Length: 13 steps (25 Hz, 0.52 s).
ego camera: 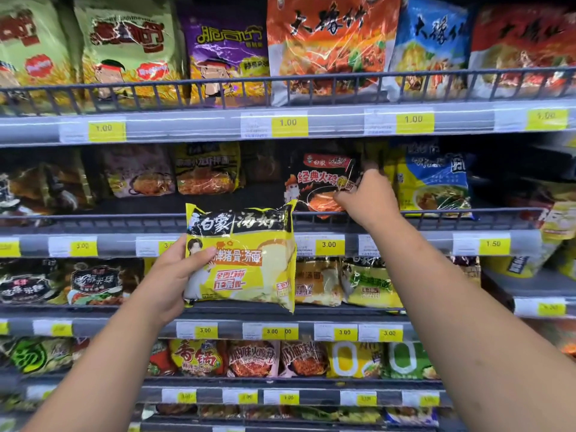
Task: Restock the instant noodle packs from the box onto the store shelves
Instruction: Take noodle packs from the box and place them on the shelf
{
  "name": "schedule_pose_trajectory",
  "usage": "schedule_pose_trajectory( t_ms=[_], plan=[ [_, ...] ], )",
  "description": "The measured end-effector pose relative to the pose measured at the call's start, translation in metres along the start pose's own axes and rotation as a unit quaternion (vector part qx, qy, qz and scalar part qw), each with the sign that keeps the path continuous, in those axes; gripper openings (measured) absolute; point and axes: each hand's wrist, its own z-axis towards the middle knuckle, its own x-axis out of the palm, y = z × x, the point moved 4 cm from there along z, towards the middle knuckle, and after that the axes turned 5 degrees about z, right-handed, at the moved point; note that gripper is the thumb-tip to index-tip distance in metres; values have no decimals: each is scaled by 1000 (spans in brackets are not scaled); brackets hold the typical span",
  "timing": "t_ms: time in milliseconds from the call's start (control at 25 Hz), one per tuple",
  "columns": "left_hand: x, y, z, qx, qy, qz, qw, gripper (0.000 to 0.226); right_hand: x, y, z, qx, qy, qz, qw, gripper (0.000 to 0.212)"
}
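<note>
Grey store shelves (187,126) rise in tiers, each fronted by a wire rail (218,81) and yellow price tags (288,123). On the top tier green packs (124,42), a purple pack (224,51), an orange pack (330,42) and a blue pack (433,42) stand upright. On the tier below, a black pack (318,185) stands beside a blue-and-yellow pack (433,185).

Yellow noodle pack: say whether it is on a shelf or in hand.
In hand: the left hand grips the yellow noodle pack by its left edge, in front of the shelves.
</note>
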Motion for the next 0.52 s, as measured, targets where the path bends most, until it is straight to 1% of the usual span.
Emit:
schedule_pose_trajectory(
  t_ms=[40, 80, 120, 200, 240, 280, 360, 400, 440, 520],
  plan=[
    [2, 2, -3, -3, -5, -7, 1000, 67, 1, 0, -1, 5, 9, -5, 1000, 45],
    [0, 7, -5, -6, -14, -15, 1000, 60, 0, 1, 0, 10, 13, -15, 1000, 43],
    [-3, 10, -6, -12, -20, -29, 999, 66, 0, 3, 1, 11, 11, -34, 999, 40],
    [-4, 14, -12, -17, -22, -22, 999, 100, 2, 6, 4, 6, 1, -89, 996, 32],
    [-8, 16, -12, -15, -25, -13, 999, 114, 3, 9, 6, 2, -7, -115, 993, 35],
    [-8, 16, -15, -16, -31, -15, 999, 121, 5, 10, 8, 0, -10, -137, 990, 44],
    [-10, 16, -18, -20, -32, -14, 999, 121, 8, 11, 10, 3, -7, -161, 987, 65],
    [-11, 16, -18, -19, -32, -14, 999, 122, 9, 12, 12, 9, -8, -163, 986, 71],
    [-10, 15, -19, -22, -35, -18, 999, 122, 8, 12, 14, 14, -10, -164, 986, 74],
    [-13, 15, -18, -14, -38, -21, 999, 122, 10, 15, 20, 12, 4, -179, 984, 73]
  ],
)
